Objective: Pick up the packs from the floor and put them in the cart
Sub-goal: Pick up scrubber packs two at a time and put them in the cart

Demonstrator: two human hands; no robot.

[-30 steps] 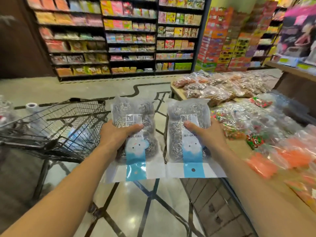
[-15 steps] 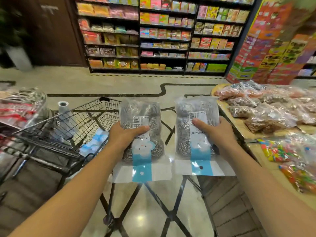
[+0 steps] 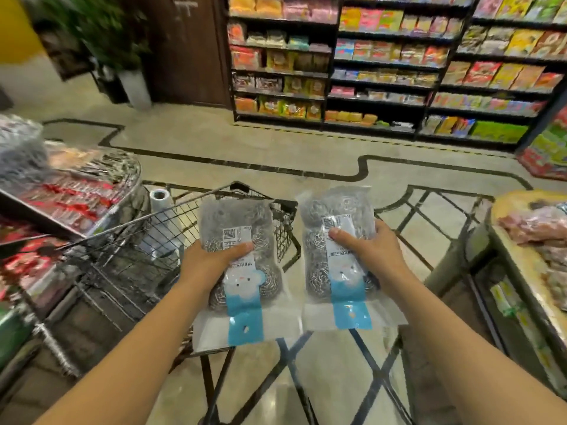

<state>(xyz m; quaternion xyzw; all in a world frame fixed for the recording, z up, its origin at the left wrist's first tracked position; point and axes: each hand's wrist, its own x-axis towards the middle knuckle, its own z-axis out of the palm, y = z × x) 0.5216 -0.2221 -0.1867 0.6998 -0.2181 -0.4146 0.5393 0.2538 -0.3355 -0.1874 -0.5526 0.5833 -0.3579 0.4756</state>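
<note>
View has swung left: left hand [image 3: 205,265] and right hand [image 3: 376,253] each grip a scourer pack [image 3: 242,265], now nearer the cart [image 3: 171,222]; drop looks imminent.

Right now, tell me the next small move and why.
Probably swing both packs left and lower them into the cart. The left hand already holds the left pack at the cart's rim, while the right hand holds the right pack over bare floor.
</note>
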